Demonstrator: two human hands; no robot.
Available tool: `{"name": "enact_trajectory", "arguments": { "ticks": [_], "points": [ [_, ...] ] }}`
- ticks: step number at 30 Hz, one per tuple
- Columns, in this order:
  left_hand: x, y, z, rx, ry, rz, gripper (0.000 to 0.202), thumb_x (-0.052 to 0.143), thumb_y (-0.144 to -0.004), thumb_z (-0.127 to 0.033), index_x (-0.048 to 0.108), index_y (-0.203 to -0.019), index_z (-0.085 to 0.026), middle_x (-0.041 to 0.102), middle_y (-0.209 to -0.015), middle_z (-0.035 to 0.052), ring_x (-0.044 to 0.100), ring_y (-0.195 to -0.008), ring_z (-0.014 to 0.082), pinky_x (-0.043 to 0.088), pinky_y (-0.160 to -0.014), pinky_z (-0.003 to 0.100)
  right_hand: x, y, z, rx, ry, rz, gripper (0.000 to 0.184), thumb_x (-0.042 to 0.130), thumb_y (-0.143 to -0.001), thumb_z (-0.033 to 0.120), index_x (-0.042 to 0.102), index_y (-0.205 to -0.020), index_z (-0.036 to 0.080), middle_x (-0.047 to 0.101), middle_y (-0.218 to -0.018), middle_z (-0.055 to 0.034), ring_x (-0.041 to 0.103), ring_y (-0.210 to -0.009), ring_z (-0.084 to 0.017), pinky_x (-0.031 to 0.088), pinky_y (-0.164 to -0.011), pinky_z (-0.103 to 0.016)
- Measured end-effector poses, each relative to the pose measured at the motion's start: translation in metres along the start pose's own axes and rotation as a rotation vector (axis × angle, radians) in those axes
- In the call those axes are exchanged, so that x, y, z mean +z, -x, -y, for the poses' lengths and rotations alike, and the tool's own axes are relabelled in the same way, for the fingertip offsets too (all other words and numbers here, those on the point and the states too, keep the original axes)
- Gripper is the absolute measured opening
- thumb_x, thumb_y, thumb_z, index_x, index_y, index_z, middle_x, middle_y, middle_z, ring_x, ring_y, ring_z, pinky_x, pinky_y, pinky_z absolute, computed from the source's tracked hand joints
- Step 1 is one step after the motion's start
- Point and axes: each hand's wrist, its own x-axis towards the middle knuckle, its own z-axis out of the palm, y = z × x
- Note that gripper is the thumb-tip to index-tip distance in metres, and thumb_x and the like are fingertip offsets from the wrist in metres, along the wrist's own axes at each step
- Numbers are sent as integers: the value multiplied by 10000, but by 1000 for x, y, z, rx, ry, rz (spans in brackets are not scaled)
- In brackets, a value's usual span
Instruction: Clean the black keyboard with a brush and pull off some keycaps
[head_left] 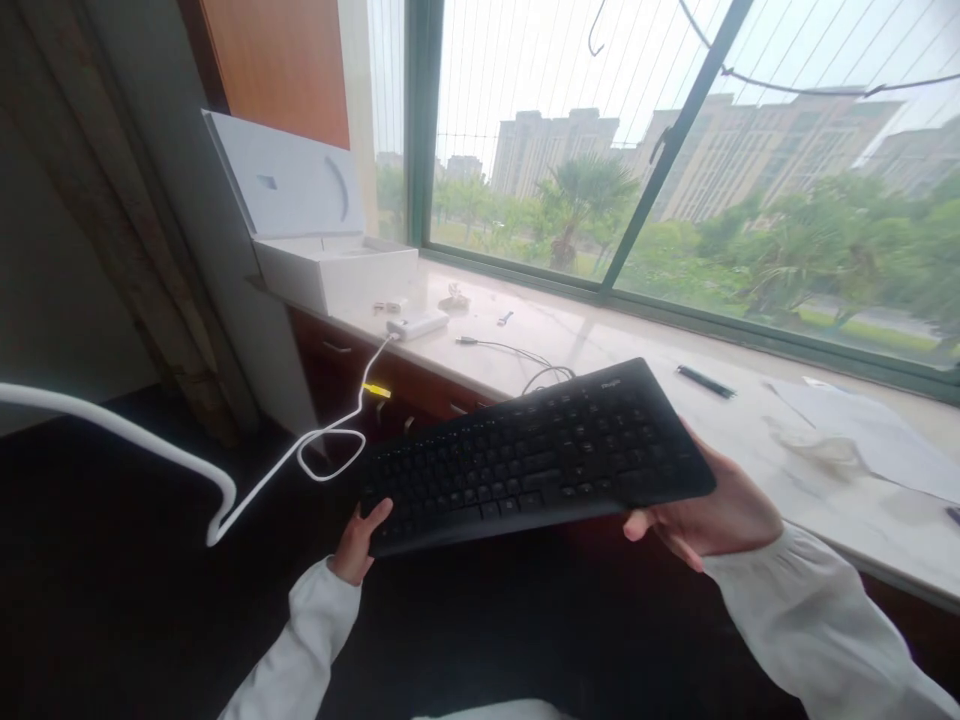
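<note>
Gripping the flat black plastic keyboard (536, 455) at its ends: left hand (358, 545) near-left, right hand (712, 510) underneath right, both closed on it.

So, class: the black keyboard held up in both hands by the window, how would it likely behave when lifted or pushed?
The keyboard probably stays stiff: it spans between the left hand and right hand without sagging. It seems light for its size, since fingertips at each end carry it. Flat and wide, it would likely slide rather than roll on the sill.
</note>
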Motion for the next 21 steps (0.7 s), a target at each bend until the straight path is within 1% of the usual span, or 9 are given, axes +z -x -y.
{"name": "enact_trajectory", "arguments": {
  "ticks": [2, 4, 7, 11, 13, 15, 18, 20, 21],
  "points": [
    [28, 4, -20, -64, 45, 64, 491, 784, -730, -324, 662, -1187, -188, 729, -1133, 80, 640, -1157, 295, 491, -1050, 443, -12, 14, 3, -44, 17, -4, 913, -20, -905, 731, 720, -973, 203, 754, -837, -139, 734, -684, -279, 508, -386, -280],
    [52, 6, -37, -117, 73, 111, 457, 751, -769, -331, 673, -1177, -142, 742, -1095, 104, 658, -1127, 302, 514, -1027, 429, -20, 28, 6, -66, 20, -75, 913, -53, -949, 631, 731, -894, 168, 745, -775, -149, 727, -641, -267, 530, -391, -291],
    [84, 5, -54, -148, 98, 201, 407, 694, -830, -343, 686, -1177, -132, 746, -1087, 104, 669, -1109, 290, 536, -998, 396, -27, 46, 10, -178, -3, -333, 795, 23, -1005, 510, 736, -903, 172, 751, -754, -127, 720, -605, -270, 542, -389, -333],
    [125, 4, -68, -138, 48, 285, 397, 633, -883, -395, 686, -1191, -151, 734, -1132, 92, 694, -1049, 258, 573, -911, 343, -40, 66, 11, -437, -27, -700, 546, 250, -1022, 391, 724, -835, 197, 732, -643, -62, 673, -485, -239, 566, -425, -354],
    [146, 5, -75, -122, -49, 325, 417, 637, -878, -416, 685, -1196, -150, 746, -1091, 91, 718, -962, 247, 591, -823, 320, -51, 77, 9, -526, -19, -814, 399, 364, -996, 319, 726, -875, 202, 749, -698, -54, 681, -509, -227, 581, -455, -341],
    [165, 5, -81, -97, -146, 394, 440, 641, -872, -439, 687, -1193, -141, 757, -1039, 94, 725, -897, 239, 587, -784, 311, -65, 90, 5, -556, -19, -871, 299, 429, -959, 246, 727, -961, 216, 761, -760, -52, 689, -537, -224, 594, -485, -340],
    [190, -3, -93, -25, -291, 548, 502, 564, -897, -538, 698, -1165, -135, 762, -995, 100, 713, -926, 247, 554, -851, 328, -88, 110, -5, -587, -62, -906, 265, 471, -929, 245, 719, -1022, 265, 753, -769, -44, 665, -509, -209, 592, -503, -328],
    [206, -17, -102, 98, -531, 624, 583, 438, -924, -623, 727, -1075, -140, 763, -961, 97, 699, -954, 260, 531, -879, 338, -100, 122, -13, -647, -57, -946, 248, 503, -898, 235, 711, -1014, 305, 754, -822, -32, 664, -529, -198, 577, -485, -301],
    [215, -27, -107, 203, -734, 637, 624, 365, -941, -638, 740, -1002, -144, 763, -944, 93, 693, -962, 262, 519, -890, 333, -105, 127, -16, -669, -38, -976, 249, 521, -872, 217, 708, -1001, 320, 756, -874, -25, 670, -553, -195, 573, -479, -290]
  ]
}}
